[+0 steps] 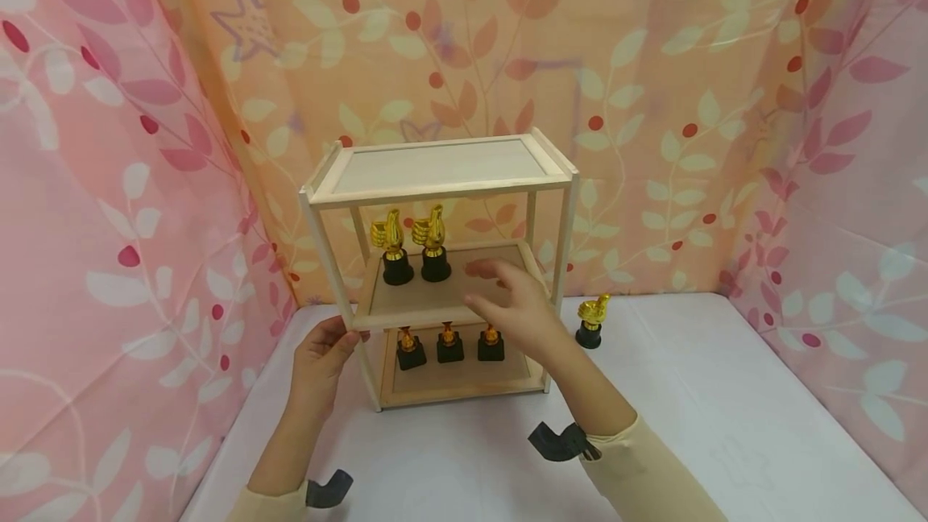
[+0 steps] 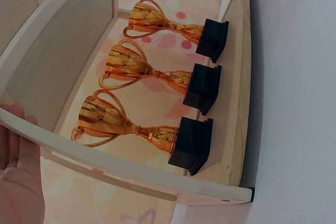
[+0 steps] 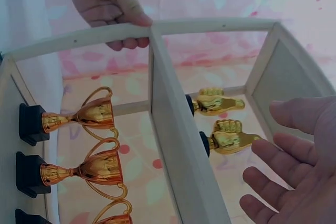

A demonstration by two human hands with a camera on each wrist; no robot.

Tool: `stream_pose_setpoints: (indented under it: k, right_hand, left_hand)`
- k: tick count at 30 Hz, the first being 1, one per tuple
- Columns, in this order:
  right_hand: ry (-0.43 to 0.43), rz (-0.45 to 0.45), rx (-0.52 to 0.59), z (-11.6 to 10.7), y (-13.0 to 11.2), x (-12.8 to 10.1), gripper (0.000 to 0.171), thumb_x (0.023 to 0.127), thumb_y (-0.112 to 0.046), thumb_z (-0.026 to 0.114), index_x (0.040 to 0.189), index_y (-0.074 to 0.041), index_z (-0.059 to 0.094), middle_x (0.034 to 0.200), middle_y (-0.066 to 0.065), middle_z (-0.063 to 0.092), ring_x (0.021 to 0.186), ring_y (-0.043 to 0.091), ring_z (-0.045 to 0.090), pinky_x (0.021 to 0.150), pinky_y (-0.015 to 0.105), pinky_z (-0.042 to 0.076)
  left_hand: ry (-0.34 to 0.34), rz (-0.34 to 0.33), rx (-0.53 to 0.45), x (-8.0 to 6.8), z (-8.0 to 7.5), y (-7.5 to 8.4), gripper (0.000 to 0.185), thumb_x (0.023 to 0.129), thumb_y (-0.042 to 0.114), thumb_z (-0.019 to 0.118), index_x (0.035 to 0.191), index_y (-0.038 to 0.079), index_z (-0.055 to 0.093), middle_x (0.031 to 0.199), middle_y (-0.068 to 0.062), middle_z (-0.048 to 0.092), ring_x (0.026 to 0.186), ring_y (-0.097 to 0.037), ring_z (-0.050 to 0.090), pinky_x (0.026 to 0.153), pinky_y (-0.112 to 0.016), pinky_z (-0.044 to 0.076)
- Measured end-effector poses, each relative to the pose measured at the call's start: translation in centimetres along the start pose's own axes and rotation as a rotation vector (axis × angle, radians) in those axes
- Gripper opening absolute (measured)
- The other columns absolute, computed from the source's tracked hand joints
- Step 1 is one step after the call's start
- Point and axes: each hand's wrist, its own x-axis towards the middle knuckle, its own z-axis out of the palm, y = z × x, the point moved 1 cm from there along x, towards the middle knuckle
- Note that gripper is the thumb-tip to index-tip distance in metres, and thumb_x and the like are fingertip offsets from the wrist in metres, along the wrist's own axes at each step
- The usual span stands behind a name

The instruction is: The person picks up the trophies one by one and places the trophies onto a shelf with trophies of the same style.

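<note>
White table (image 1: 725, 425), right hand (image 1: 518, 308) outstretched

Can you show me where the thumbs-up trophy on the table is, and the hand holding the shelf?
thumbs-up trophy (image 1: 593, 312), head view, on its gold thumb part.
left hand (image 1: 321, 357), head view, on the back of the hand at the wooden shelf (image 1: 438, 184) post.

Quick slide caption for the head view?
Left hand grips the wooden shelf's post; open right hand hovers by two thumbs-up trophies.
</note>
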Motion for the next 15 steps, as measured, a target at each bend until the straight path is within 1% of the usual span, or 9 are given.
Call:
stream_pose_setpoints:
  k: [2, 6, 9, 15]
  right_hand:
    - [0.013, -0.014, 0.025, -0.2, -0.1, -0.6, 0.041, 0.095, -0.024, 0.075, 0.134, -0.017, 0.064, 0.134, -0.005, 0.066, 0.131, 0.017, 0.055, 0.114, 0.054, 0.041]
    - [0.037, -0.035, 0.053, -0.6, -0.2, -1.7, 0.041, 0.094, -0.02, 0.076, 0.133, -0.016, 0.064, 0.133, -0.006, 0.067, 0.13, 0.015, 0.056, 0.113, 0.053, 0.043]
    - [0.047, -0.049, 0.041, -0.9, -0.1, -2.4, 0.041, 0.094, -0.021, 0.077, 0.133, -0.016, 0.064, 0.132, -0.008, 0.068, 0.128, 0.013, 0.058, 0.112, 0.051, 0.044]
    - [0.065, -0.052, 0.012, -1.6, 0.2, -4.0, 0.042, 0.093, -0.022, 0.078, 0.133, -0.018, 0.064, 0.13, -0.012, 0.068, 0.128, 0.011, 0.057, 0.11, 0.051, 0.043]
  left_hand:
    - [0.004, -0.004, -0.003, 0.0, 0.0, 0.0, 0.025, 0.098, -0.002, 0.063, 0.123, -0.007, 0.061, 0.094, 0.002, 0.076, 0.093, -0.012, 0.072, 0.095, -0.025, 0.056]
    - [0.003, -0.006, -0.013, 0.1, 0.0, 0.0, 0.025, 0.098, -0.002, 0.063, 0.123, -0.007, 0.061, 0.094, 0.002, 0.076, 0.092, -0.012, 0.073, 0.095, -0.025, 0.056]
    - [-0.002, -0.004, -0.015, 0.0, 0.1, 0.1, 0.026, 0.098, -0.002, 0.063, 0.123, -0.007, 0.061, 0.095, 0.002, 0.076, 0.093, -0.012, 0.073, 0.095, -0.025, 0.056]
    - [0.004, -0.016, -0.01, -0.1, 0.1, 0.1, 0.026, 0.098, -0.002, 0.064, 0.123, -0.008, 0.06, 0.095, 0.002, 0.076, 0.093, -0.012, 0.073, 0.095, -0.025, 0.056]
